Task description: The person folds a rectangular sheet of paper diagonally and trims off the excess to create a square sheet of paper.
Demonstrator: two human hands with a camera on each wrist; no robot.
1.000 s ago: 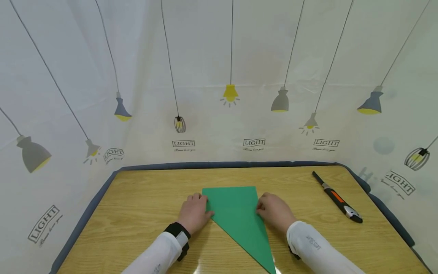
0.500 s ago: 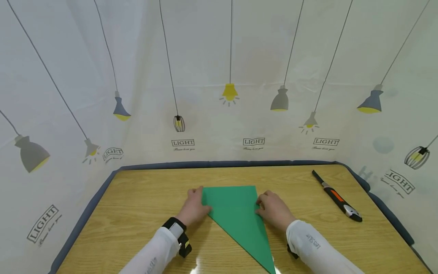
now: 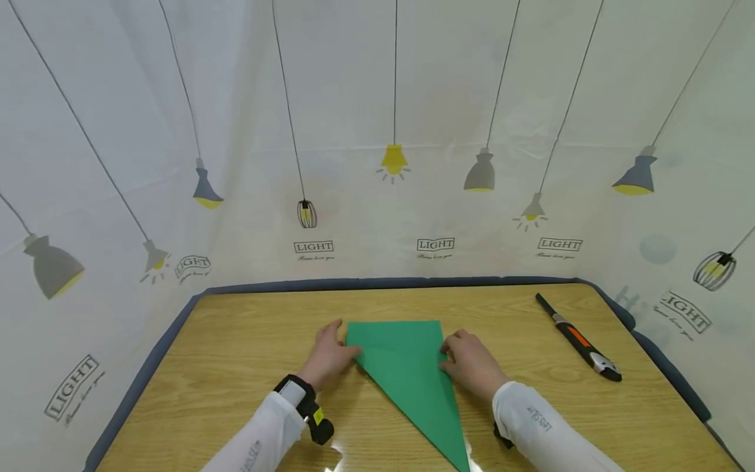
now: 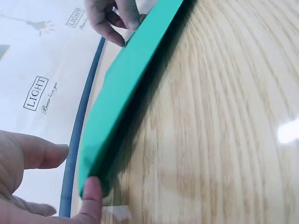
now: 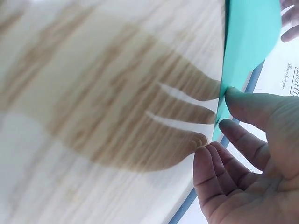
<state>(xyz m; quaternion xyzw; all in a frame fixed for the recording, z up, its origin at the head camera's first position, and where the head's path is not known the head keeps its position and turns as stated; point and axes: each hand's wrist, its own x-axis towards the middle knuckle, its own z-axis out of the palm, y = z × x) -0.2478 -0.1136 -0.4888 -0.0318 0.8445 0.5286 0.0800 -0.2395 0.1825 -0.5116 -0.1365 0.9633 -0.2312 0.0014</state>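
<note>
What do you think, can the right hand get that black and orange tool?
Probably yes: only tabletop shows between the right hand and the tool. But that hand touches the green paper, so it would leave that first.

I am watching a wooden table [image 3: 253, 347] filling the lower part of my head view, its pale brown grain running mostly sideways. Dark blue edging [image 3: 366, 284] is running along its far side and flanks. Near the middle I am seeing a green sheet [image 3: 413, 373] lying, its body narrowing toward the front; in my left wrist view its long edge is standing off the wood and casting a shadow. Well to the right, a tool [image 3: 579, 337] with a black and orange handle is lying aslant, its narrow end pointing away
</note>
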